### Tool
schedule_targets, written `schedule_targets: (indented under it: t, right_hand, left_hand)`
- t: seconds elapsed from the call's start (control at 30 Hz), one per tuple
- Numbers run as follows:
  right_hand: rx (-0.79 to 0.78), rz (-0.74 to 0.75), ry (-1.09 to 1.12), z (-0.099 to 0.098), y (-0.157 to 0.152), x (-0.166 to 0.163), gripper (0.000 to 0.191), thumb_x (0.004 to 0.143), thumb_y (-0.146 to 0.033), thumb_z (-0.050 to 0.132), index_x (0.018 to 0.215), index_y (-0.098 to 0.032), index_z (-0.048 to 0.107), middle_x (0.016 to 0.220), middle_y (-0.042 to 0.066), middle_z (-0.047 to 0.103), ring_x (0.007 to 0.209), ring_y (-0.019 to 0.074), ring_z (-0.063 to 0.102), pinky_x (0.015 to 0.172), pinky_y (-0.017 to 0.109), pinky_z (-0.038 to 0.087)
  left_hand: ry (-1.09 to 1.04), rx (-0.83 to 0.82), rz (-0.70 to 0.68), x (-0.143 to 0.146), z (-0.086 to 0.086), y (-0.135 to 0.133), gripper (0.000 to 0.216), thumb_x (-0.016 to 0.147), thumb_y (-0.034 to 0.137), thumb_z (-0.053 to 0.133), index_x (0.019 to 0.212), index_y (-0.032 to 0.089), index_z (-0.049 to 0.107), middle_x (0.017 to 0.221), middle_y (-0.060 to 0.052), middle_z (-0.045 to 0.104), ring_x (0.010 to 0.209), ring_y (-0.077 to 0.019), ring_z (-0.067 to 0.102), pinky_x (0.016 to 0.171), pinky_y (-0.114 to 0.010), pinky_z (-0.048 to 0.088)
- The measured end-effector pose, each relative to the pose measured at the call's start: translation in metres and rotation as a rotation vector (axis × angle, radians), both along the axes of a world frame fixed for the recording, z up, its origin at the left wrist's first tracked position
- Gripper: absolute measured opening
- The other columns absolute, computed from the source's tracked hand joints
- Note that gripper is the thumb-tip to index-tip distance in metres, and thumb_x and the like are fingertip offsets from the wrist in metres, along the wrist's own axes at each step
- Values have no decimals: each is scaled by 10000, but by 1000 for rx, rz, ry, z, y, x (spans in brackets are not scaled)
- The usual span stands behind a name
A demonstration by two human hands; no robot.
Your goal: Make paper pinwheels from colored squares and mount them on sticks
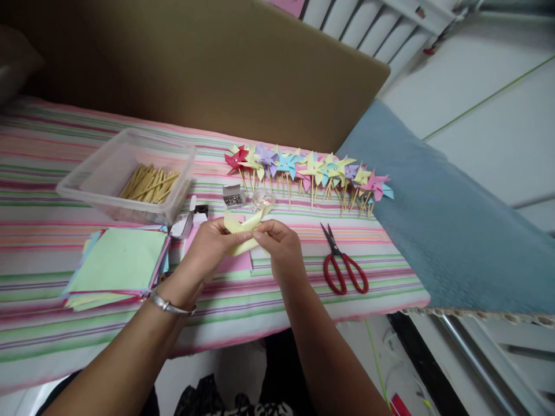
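Between my two hands is a sheet of pale yellow paper (pixel 237 248), its corners curled inward. My left hand (pixel 215 240) pinches it from the left, thumb near the middle. From the right, my right hand (pixel 277 240) grips the same paper, its fingertips close to the left thumb. A pink paper sheet (pixel 236 263) lies on the table under them. Just beyond the hands stand a small open box of metal pins (pixel 234 197) and a round clear container (pixel 263 199). My fingers hide part of the yellow paper's folds.
Red-handled scissors (pixel 340 263) lie at the right. Several paper pinwheels (pixel 312 167) on sticks line the back. A plastic bin (pixel 82 188) holds short wooden sticks; coloured paper squares (pixel 119 260) are stacked before it. A large brown board (pixel 208 69) stands behind the striped cloth (pixel 243 312).
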State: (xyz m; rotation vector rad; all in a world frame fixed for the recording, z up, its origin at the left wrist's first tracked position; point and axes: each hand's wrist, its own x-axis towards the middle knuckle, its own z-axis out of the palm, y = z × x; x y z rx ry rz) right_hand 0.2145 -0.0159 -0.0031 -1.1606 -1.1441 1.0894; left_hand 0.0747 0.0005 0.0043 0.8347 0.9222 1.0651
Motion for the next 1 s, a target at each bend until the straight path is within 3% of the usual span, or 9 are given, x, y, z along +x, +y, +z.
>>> schedule_targets:
  t: [0.57,1.0]
  right_hand:
    - [-8,-11,10,-1,-1,-4,67,663,-237,676,680,-204,621,710,-15,642,676,146,573,683,288,450]
    - [18,-21,-47,-3,-1,-4,75,693,-248,672,693,-199,615,761,-2,649,721,154,582,702,290,449]
  left_hand:
    - [7,-7,47,2,3,-2,246,460,266,840,590,147,667,553,25,617,518,-90,495,533,-227,384]
    - [2,-21,78,3,2,-3,252,463,255,838,627,137,688,587,8,642,548,-103,521,564,-238,404]
